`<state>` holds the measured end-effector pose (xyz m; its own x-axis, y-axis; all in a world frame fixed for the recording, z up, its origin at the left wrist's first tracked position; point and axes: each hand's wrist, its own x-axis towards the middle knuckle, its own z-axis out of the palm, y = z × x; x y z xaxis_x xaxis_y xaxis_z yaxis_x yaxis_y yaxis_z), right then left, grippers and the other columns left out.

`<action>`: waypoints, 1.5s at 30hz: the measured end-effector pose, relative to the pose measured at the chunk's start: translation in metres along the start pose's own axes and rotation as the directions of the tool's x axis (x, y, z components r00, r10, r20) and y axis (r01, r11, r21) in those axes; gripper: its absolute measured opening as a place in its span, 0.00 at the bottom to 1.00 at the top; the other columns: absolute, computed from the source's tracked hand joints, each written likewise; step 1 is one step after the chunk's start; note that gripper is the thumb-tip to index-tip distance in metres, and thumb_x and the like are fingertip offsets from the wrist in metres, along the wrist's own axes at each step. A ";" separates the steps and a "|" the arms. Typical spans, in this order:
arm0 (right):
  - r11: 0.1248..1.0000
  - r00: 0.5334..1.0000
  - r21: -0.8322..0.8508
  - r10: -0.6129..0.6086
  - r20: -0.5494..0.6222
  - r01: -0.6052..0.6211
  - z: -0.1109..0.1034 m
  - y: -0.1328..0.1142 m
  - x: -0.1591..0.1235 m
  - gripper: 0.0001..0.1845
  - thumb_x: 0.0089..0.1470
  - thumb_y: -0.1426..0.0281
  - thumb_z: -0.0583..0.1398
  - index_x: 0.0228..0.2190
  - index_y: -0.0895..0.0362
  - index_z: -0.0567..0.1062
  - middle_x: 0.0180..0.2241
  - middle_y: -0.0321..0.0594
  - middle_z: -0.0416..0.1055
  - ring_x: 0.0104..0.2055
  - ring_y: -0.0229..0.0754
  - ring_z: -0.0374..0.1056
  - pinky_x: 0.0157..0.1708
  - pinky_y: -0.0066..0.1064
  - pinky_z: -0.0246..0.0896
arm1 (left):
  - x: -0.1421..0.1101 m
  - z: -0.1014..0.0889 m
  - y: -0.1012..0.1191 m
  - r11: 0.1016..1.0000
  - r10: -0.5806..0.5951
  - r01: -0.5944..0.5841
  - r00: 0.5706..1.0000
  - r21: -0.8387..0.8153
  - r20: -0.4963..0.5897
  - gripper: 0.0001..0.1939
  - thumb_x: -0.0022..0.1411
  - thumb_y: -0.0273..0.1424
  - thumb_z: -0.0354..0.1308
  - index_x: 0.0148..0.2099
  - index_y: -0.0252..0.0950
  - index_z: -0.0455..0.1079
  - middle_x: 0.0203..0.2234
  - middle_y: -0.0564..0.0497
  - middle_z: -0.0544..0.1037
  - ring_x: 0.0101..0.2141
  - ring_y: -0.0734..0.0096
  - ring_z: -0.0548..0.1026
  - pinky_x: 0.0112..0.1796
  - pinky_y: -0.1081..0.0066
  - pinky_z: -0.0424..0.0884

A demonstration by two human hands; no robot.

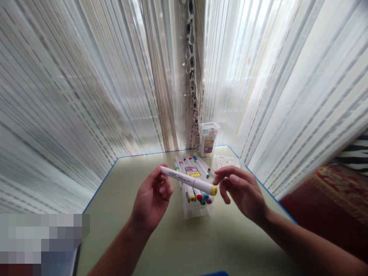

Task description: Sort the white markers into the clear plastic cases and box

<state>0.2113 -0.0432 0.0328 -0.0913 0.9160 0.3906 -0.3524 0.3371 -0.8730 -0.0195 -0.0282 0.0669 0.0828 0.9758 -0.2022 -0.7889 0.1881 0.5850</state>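
My left hand (152,197) pinches the white end of a white marker with a yellow cap (188,181), holding it level above the table. My right hand (240,189) hovers at the yellow-capped end, fingers curled, thumb and forefinger close to the cap; whether they touch it I cannot tell. Right below the marker lies a clear plastic case (195,205) on its side with several coloured markers in it.
The pale green table (129,230) has a blue edge and sits in a corner of sheer striped curtains. At the back stand a second clear marker box (208,138) and a flat lid (227,161). Several loose markers (195,163) lie behind the case. A red carpet shows at right.
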 end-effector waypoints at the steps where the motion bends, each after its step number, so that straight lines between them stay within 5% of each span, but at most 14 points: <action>1: 1.000 1.000 0.010 -0.003 0.003 0.003 -0.001 0.000 0.001 0.12 0.59 0.65 0.61 0.39 0.58 0.81 0.30 0.43 0.78 0.18 0.35 0.65 0.15 0.27 0.56 | -0.001 0.001 0.001 0.999 -0.030 0.030 1.000 -0.029 -0.009 0.08 0.66 0.25 0.55 0.37 0.28 0.75 0.20 0.58 0.65 0.16 0.85 0.60 0.16 0.79 0.59; 11: 1.000 0.998 0.011 -0.011 0.064 0.010 -0.005 0.004 0.000 0.12 0.61 0.65 0.60 0.40 0.59 0.80 0.31 0.42 0.76 0.20 0.34 0.66 0.19 0.27 0.57 | -0.001 0.006 0.003 0.992 -0.093 0.088 0.994 -0.087 -0.055 0.16 0.72 0.23 0.46 0.37 0.26 0.75 0.19 0.57 0.65 0.14 0.84 0.61 0.15 0.79 0.59; 20: 0.979 0.983 -0.138 -0.137 0.122 0.153 -0.003 0.004 -0.010 0.17 0.63 0.62 0.60 0.52 0.49 0.76 0.34 0.39 0.74 0.23 0.32 0.66 0.19 0.24 0.60 | -0.001 -0.002 -0.006 0.998 0.017 -0.015 0.999 0.062 -0.029 0.08 0.66 0.26 0.57 0.39 0.28 0.76 0.21 0.56 0.67 0.16 0.84 0.61 0.17 0.79 0.61; 27: 0.940 0.979 -0.277 -0.202 0.015 0.199 0.001 0.004 -0.009 0.10 0.62 0.68 0.62 0.46 0.48 0.79 0.28 0.35 0.75 0.17 0.29 0.65 0.17 0.20 0.60 | -0.002 -0.004 -0.011 0.978 0.105 -0.114 0.993 0.177 0.059 0.14 0.52 0.31 0.72 0.40 0.29 0.77 0.22 0.56 0.72 0.17 0.85 0.63 0.18 0.81 0.59; 45: 0.948 0.979 -0.288 -0.172 -0.109 0.135 -0.004 0.009 -0.007 0.08 0.64 0.67 0.61 0.41 0.53 0.80 0.28 0.41 0.80 0.15 0.31 0.66 0.15 0.21 0.61 | -0.005 -0.009 -0.007 0.957 0.101 -0.152 0.973 0.247 0.209 0.13 0.53 0.35 0.71 0.37 0.33 0.74 0.19 0.56 0.71 0.18 0.83 0.63 0.20 0.79 0.57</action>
<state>0.2129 -0.0459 0.0211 0.0725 0.8623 0.5011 -0.0787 0.5059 -0.8590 -0.0197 -0.0353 0.0570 0.1286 0.9913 0.0265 -0.6170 0.0591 0.7848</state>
